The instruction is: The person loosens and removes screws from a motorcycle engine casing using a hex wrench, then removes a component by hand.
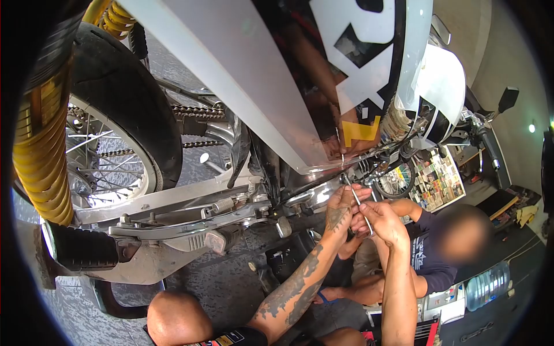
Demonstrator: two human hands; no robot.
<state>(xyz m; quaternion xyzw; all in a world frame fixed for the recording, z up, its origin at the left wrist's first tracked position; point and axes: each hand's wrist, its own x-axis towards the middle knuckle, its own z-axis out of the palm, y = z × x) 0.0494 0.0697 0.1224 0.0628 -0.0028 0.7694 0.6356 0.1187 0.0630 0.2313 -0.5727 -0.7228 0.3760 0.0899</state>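
My right hand (384,224) pinches a thin metal rod (356,199) between thumb and fingers. Close beside it, at the end of the tattooed forearm, my left hand (345,203) has its thumb and fingers against the rod's upper part. What kind of tool the rod is, I cannot make out. Both hands are next to the motorcycle's shiny metal engine cover (317,196), just under the edge of the white and black body panel (248,86). The rod's far end lies near small engine parts and is hard to see.
A co-worker in a dark shirt (424,248) sits close by, arms reaching near mine. The rear wheel (124,115) and chain are at left, a footpeg (283,226) below the engine. A black tray (291,256) with small parts lies on the floor. A water bottle (487,285) stands at right.
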